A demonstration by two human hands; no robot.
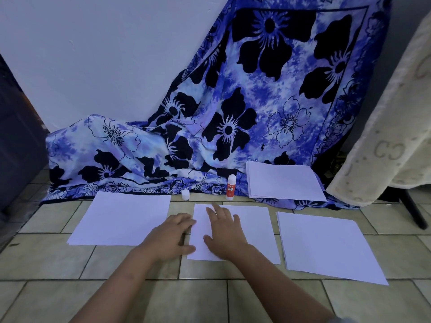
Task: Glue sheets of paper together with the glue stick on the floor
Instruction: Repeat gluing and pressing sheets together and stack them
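Blue-and-white tie-dyed cloth (256,113) printed with black hibiscus-like flowers, draped from 1 o'clock down to 10 o'clock, its lower part bunched in folds. White wall (105,54) behind it, at 11 o'clock. Dark panel of furniture (16,136) at 9 o'clock. Cream fleecy blanket (384,136) with a faint "CC" motif hanging at 3 o'clock; a black slanted leg (414,210) below it.

The floor (163,299) was laid with beige tiles. Three lots of white paper lay flat on it in a row, each apart: left sheet (123,217), middle sheet (251,229), right stack (326,248). Behind them a blue floral cloth (140,159) spread onto the tiles. A glue stick (231,186) stood upright at its hem, with the cap (185,195) nearby to the left.
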